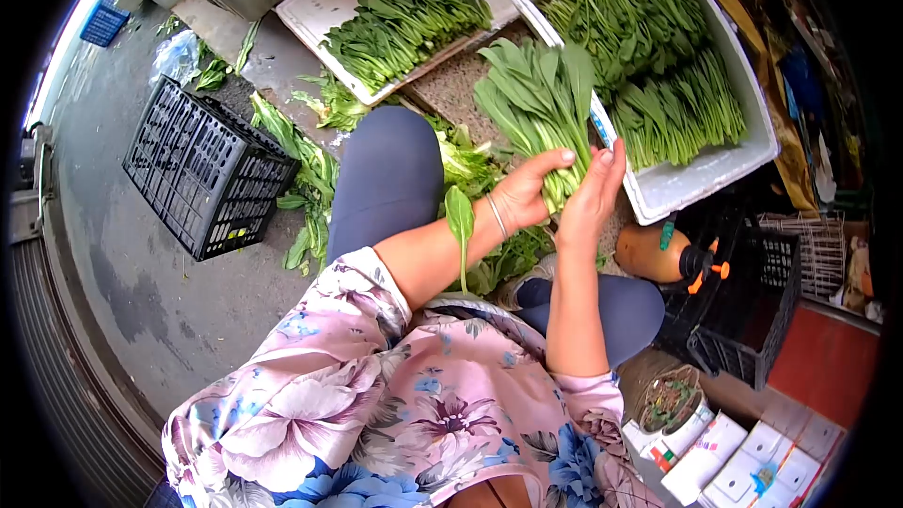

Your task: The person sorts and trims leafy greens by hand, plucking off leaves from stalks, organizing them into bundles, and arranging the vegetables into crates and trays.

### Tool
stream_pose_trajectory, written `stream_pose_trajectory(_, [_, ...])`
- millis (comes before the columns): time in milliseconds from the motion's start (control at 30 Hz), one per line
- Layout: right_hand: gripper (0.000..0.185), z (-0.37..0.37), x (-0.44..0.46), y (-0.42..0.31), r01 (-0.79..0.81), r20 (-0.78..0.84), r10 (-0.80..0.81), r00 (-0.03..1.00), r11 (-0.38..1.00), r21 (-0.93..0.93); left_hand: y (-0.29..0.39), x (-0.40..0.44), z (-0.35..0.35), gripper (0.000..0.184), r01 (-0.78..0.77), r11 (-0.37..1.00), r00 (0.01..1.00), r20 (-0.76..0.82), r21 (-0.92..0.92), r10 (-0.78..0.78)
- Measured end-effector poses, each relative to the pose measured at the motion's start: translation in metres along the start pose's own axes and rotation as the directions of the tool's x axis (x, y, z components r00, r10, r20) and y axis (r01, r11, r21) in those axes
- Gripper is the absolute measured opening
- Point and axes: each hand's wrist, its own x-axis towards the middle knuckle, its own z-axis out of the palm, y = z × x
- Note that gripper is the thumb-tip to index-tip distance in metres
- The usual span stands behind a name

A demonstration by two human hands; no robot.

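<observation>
1. A bunch of leafy greens [536,99] is held upright between both hands, in front of the knees, with its leaves fanned out at the top.
2. The stems are gripped low down by the left hand [523,194]; its thumb is laid across them, and its other fingers are largely hidden behind the bunch.
3. The same stems are pinched from the other side by the right hand [589,199], whose fingers are pressed close together and angled upward.
4. A single loose leaf [459,216] is seen over the left forearm, near a thin bracelet [497,214].
5. Just right of the bunch, a white foam box [701,191] is filled with two rows of greens [673,85].
6. Beyond the knees, more greens [414,23] are laid in a neat row on a white tray [324,11].
7. The floor [103,226] is strewn with leaves [318,165] beside a black crate [207,165].
8. An orange bottle [649,254] is placed below the foam box.
</observation>
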Motion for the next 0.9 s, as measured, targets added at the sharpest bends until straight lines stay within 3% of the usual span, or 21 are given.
stream_pose_trajectory(33, [0.060, -0.006, 0.004, -0.003, 0.021, -0.009, -0.022, 1.000, 0.993, -0.113, 0.003, -0.002, -0.001, 0.032, 0.014, 0.999, 0.999, -0.051, 0.047, -0.011])
stream_pose_trajectory(100, [0.062, -0.019, 0.008, -0.014, -0.043, 0.023, 0.041, 0.999, 0.996, 0.074, 0.008, -0.004, -0.004, 0.032, 0.025, 0.996, 0.995, -0.098, 0.087, -0.016])
stream_pose_trajectory(133, [0.067, -0.025, 0.014, -0.025, -0.087, 0.081, 0.081, 0.993, 0.993, 0.079, 0.009, -0.005, -0.006, 0.028, 0.056, 0.987, 0.988, -0.148, 0.148, -0.034])
stream_pose_trajectory(200, [0.077, -0.026, 0.034, -0.004, -0.099, 0.179, 0.119, 0.976, 0.988, -0.120, 0.007, -0.011, -0.008, 0.024, 0.092, 0.973, 0.978, -0.203, 0.211, -0.048])
stream_pose_trajectory(267, [0.083, -0.020, 0.049, 0.005, -0.118, 0.507, 0.253, 0.824, 0.952, -0.283, 0.004, -0.011, -0.005, 0.023, 0.106, 0.878, 0.942, -0.331, 0.468, 0.062])
stream_pose_trajectory(300, [0.084, -0.013, 0.043, 0.002, -0.123, 0.549, 0.297, 0.781, 0.936, -0.331, 0.006, -0.008, -0.009, 0.032, 0.144, 0.820, 0.943, -0.328, 0.554, 0.056])
stream_pose_trajectory(333, [0.087, -0.006, 0.042, -0.006, -0.051, 0.555, 0.391, 0.734, 0.846, -0.530, 0.006, -0.008, -0.015, 0.044, 0.216, 0.788, 0.919, -0.392, 0.576, 0.034])
stream_pose_trajectory(400, [0.094, 0.008, 0.032, 0.015, -0.332, 0.519, 0.514, 0.683, 0.851, -0.407, 0.010, -0.009, -0.020, 0.056, 0.250, 0.858, 0.842, -0.539, 0.449, 0.037])
stream_pose_trajectory(467, [0.090, 0.015, 0.031, 0.037, -0.382, 0.515, 0.597, 0.615, 0.797, -0.469, 0.020, -0.021, -0.006, 0.063, 0.226, 0.892, 0.788, -0.611, 0.392, 0.069])
stream_pose_trajectory(500, [0.079, 0.018, 0.029, 0.030, -0.492, 0.748, 0.469, 0.470, 0.842, -0.219, 0.031, -0.022, -0.024, 0.063, 0.200, 0.963, 0.884, -0.458, 0.182, -0.097])
stream_pose_trajectory(533, [0.067, 0.021, 0.028, 0.048, -0.650, 0.799, 0.495, 0.343, 0.739, -0.179, 0.037, -0.025, -0.023, 0.060, 0.220, 0.963, 0.886, -0.445, 0.154, -0.131])
stream_pose_trajectory(600, [0.060, 0.030, 0.017, 0.077, -0.705, 0.819, 0.454, 0.352, 0.704, -0.087, 0.037, -0.025, -0.026, 0.059, 0.288, 0.869, 0.780, -0.625, 0.403, 0.031])
stream_pose_trajectory(733, [0.045, 0.052, -0.004, 0.102, -0.900, 0.860, 0.415, 0.296, 0.424, 0.105, 0.058, -0.023, -0.043, 0.051, 0.365, 0.850, 0.718, -0.696, 0.380, 0.003])
stream_pose_trajectory(767, [0.044, 0.058, -0.010, 0.114, -0.929, 0.879, 0.387, 0.279, 0.340, 0.145, 0.064, -0.034, 0.012, 0.044, 0.389, 0.816, 0.612, -0.782, 0.427, 0.117])
stream_pose_trajectory(800, [0.044, 0.064, -0.013, 0.122, -0.951, 0.896, 0.357, 0.262, 0.253, 0.177, 0.073, -0.037, 0.018, 0.044, 0.387, 0.815, 0.608, -0.784, 0.431, 0.126])
stream_pose_trajectory(833, [0.044, 0.070, -0.014, 0.120, -0.952, 0.901, 0.348, 0.260, 0.251, 0.178, 0.088, -0.040, 0.022, 0.044, 0.390, 0.822, 0.691, -0.722, 0.414, 0.037])
stream_pose_trajectory(867, [0.044, 0.075, -0.016, 0.118, -0.959, 0.938, 0.216, 0.269, 0.147, 0.242, 0.103, -0.043, 0.026, 0.044, 0.398, 0.828, 0.760, -0.647, 0.396, -0.056])
stream_pose_trajectory(900, [0.046, 0.078, -0.016, 0.116, -0.957, 0.953, 0.085, 0.291, 0.033, 0.290, 0.118, -0.049, 0.056, 0.045, 0.384, 0.797, 0.744, -0.667, 0.467, 0.033])
